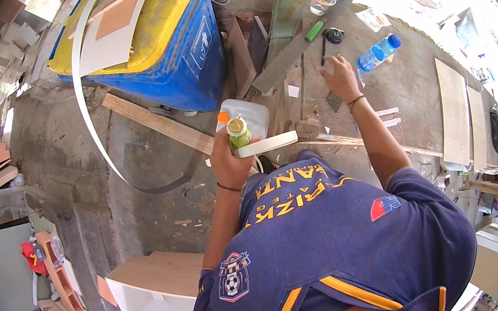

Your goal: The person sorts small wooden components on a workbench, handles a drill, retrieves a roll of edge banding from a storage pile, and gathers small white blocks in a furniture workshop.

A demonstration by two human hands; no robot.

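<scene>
My left hand [228, 162] is closed around a small green bottle [238, 139] whose pale yellowish top faces up. A narrow white board [269, 143] sticks out to the right from the same hand. Just beyond stands a translucent white jerrycan [252, 115] with an orange cap [222, 117]. My right hand [342, 80] reaches over the workbench, thumb and fingers pinched at the lower end of a thin black stick [323, 49]. Close to that stick lie a round black object [334, 35] and a green-handled tool [314, 31].
Blue-labelled water bottle [378, 53] lies right of my right hand on the bench [408, 108]. A blue bin [186, 69] with a yellow lid stands far left. A long white strip [84, 102] curves down beside a wooden plank [159, 125]. A white cabinet [154, 296] sits lower left.
</scene>
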